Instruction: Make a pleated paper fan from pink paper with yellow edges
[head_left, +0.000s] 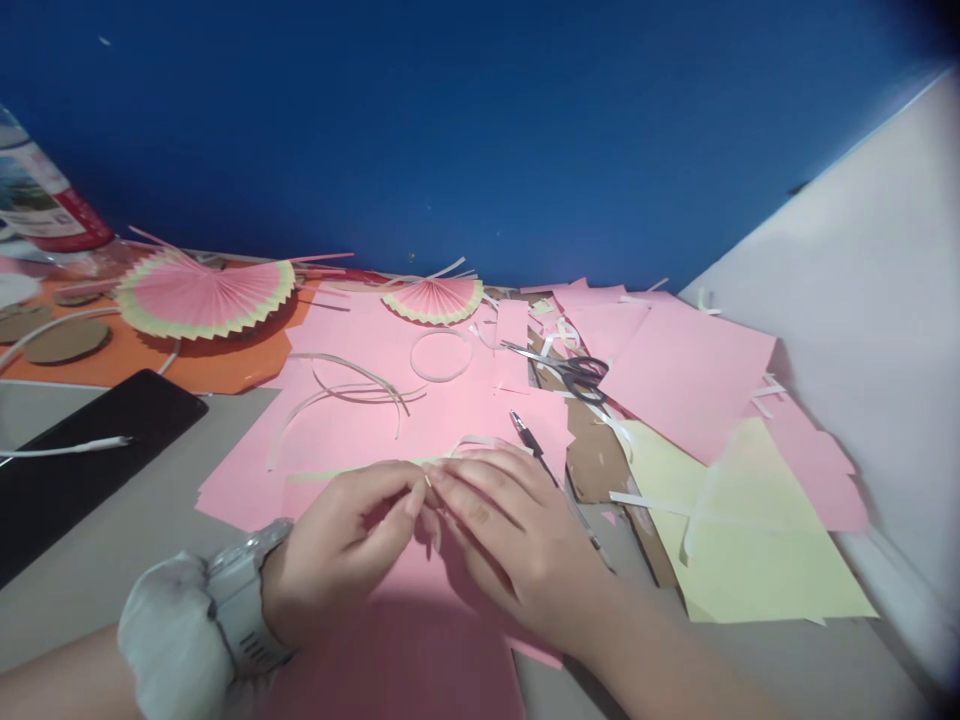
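Both our hands are together at centre, over the pink paper sheets (465, 410). Left hand (349, 540): thumb and forefinger pinched on a thin pale paper strip (429, 482). Right hand (514, 535): fingers closed in at the same spot, also on the strip; its thumb is mostly hidden. So the strip sits right at our fingertips, only a sliver showing. A light green strip (322, 474) runs in from the left behind our left hand; can't tell if it's the same piece. White watch (247, 610) and pale scrunchie (176, 635) on our left wrist.

Beyond the hands: loose curled strips (351, 368), a paper ring (441, 381), a small pleated fan (435, 298). Larger watermelon-coloured fan (206, 295) over the orange sheet (225, 372), far left. Black-handled scissors (585, 377) to the right, partly over cardboard (600, 460); pen (526, 434) just beyond our right hand. Pale yellow sheet (765, 580) lies right, black flat device (97, 450) left.
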